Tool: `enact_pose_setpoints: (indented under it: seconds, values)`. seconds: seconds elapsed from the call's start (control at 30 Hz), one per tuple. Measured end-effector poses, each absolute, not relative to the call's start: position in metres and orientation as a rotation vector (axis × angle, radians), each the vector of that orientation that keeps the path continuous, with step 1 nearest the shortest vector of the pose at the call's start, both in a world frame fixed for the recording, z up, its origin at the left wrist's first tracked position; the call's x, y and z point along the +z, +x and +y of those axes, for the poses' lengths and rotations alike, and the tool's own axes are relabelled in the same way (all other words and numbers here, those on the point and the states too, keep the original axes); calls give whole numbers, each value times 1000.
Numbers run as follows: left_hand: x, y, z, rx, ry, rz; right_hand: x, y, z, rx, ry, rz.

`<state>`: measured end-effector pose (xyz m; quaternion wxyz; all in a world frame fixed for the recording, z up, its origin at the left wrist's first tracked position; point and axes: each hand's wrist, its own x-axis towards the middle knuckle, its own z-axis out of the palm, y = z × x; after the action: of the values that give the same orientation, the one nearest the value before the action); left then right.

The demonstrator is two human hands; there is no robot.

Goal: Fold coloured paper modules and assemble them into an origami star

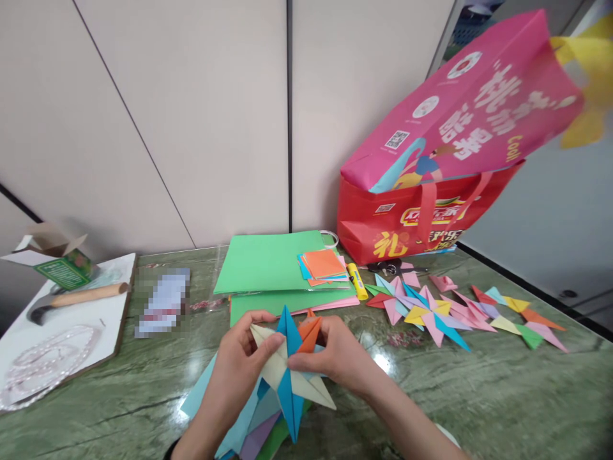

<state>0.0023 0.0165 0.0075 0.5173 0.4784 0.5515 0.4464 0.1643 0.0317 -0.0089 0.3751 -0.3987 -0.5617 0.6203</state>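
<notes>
Between my two hands is an origami star (291, 391) with blue and cream points, held up over the table. My left hand (242, 358) pinches its upper left cream point, thumb on the front face. An orange folded paper piece (309, 333) sits at the star's upper right, in the fingers of my right hand (332, 351), whose thumb presses near the star's centre. Whether the orange piece is tucked into the star, I cannot tell. Below the hands lie light blue, purple and green paper sheets (244, 415), partly hidden by the star and my left arm.
Green paper (268, 255) lies at the back with small coloured squares (323, 263) on it. Beside it are a yellow glue stick (357, 281) and several folded stars (431, 310). Gift bags (373, 223) stand back right. A white board (108, 319) at left bears a hammer (81, 297) and box (67, 265).
</notes>
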Motion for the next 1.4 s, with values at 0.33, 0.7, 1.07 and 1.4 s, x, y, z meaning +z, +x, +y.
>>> enact_pose_setpoints:
  seconds: [0.33,0.7,1.07,1.4]
  values:
    - [15,-4,19,1105,1180,1357,-8,166,34,1614,-1008,-1396]
    - [17,-3,17,1066,1218,1454,-10,168,35,1582,-1070,-1458]
    - [18,1,15,1143,1114,1383,-7,165,33,1537,-1087,-1460]
    - [14,-1,15,907,1091,1143,-7,166,35,1592,-1049,-1308]
